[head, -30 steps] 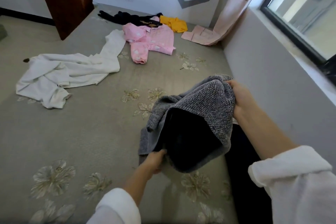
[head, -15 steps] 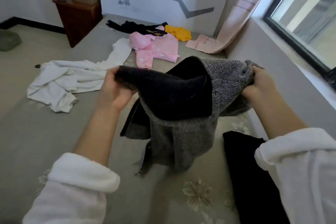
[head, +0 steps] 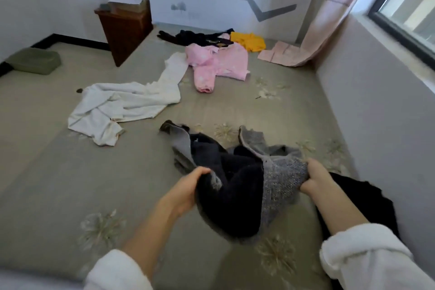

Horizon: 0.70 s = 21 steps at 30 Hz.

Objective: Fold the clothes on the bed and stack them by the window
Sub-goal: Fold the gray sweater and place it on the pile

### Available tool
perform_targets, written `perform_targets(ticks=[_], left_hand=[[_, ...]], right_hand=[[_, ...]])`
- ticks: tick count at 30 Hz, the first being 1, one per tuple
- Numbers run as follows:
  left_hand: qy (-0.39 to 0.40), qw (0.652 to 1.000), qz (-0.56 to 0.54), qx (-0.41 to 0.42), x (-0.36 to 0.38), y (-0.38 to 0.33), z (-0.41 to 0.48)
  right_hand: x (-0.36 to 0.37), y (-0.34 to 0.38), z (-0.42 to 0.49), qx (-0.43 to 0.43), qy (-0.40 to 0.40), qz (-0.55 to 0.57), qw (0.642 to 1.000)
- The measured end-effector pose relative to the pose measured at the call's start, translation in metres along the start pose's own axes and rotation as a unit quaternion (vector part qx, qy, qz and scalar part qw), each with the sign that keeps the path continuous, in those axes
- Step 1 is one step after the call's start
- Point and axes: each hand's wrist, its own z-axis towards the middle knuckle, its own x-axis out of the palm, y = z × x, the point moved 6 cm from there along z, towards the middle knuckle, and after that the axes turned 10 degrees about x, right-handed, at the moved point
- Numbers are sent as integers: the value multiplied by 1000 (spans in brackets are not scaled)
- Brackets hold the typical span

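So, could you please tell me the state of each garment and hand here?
grey knit sweater: unfolded, bunched, held by both hands
left hand: grips the sweater
right hand: grips the sweater
white garment: crumpled, unfolded
pink garment: spread, unfolded
yellow garment: bunched
far black garment: strewn, unfolded
black garment by the wall: lying flat, fold unclear

Wooden nightstand [head: 124, 30], pink curtain [head: 324, 21], green cushion [head: 35, 63]
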Motion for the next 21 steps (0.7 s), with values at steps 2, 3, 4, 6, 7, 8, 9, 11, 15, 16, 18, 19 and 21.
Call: perform_targets(ticks=[2, 3, 4, 6, 7, 8, 9, 11, 15, 16, 18, 19, 21], left_hand=[[-41, 994, -19, -96, -23, 67, -4], [-68, 988, -25, -137, -33, 93, -6], [-94, 980, -29, -172, -41, 115, -8], [-131, 965, -35, -223, -51, 146, -9], [-141, 959, -38, -241, -53, 156, -9], [-145, 956, -43, -253, -54, 163, -7], [-142, 953, -46, -263, -53, 168, -5], [-122, 951, -56, -279, -49, 175, -1], [-89, 954, -74, -276, -40, 181, 13], [-94, 957, -77, -264, -38, 182, 19], [-110, 963, -87, -229, -37, 183, 31], [-129, 967, -88, -202, -40, 183, 37], [-158, 969, -123, -142, -44, 174, 47]], right_hand=[[-26, -35, 20, 61, -53, -33, 996], [-34, -48, 26, 79, -66, -49, 994], [-37, -58, 30, 88, -70, -60, 992], [-37, -70, 33, 93, -63, -67, 991], [-34, -72, 33, 91, -50, -72, 992], [-31, -73, 32, 88, -37, -81, 992], [-29, -72, 31, 87, -27, -97, 991], [-29, -71, 28, 89, -25, -129, 987], [-35, -66, 21, 89, -34, -163, 982], [-37, -65, 18, 87, -30, -164, 982], [-41, -64, 12, 77, -19, -162, 984], [-43, -63, 10, 66, -14, -159, 985], [-47, -60, 6, 35, -12, -157, 987]])
